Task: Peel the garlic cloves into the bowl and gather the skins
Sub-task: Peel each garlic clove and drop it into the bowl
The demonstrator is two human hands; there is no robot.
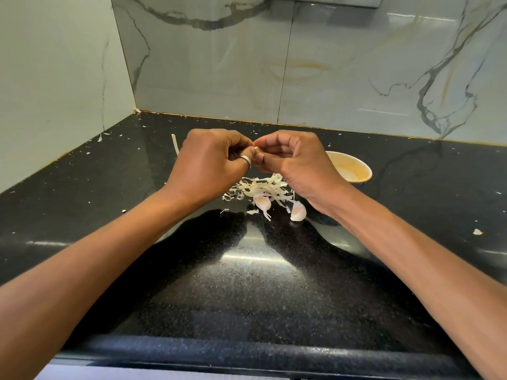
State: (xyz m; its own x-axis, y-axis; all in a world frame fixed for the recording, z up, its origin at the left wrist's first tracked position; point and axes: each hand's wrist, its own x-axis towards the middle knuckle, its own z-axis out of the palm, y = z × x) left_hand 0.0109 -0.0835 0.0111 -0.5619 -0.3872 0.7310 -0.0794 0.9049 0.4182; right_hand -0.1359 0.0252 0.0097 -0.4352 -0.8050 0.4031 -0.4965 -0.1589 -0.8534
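left hand [208,160], right hand [297,160] pinch garlic clove [257,151] above skins [260,188]

Your countertop [247,297]: black, fine pale speckle. Wall tiles [343,64]: pale grey-green, dark grey marble veins. Bowl [356,163]: cream inside, orange stain, dark blue base. Garlic skins [260,187]: off-white. Two garlic cloves [262,203] [298,211]: white, pink blush. Your ring [247,159]: silver.
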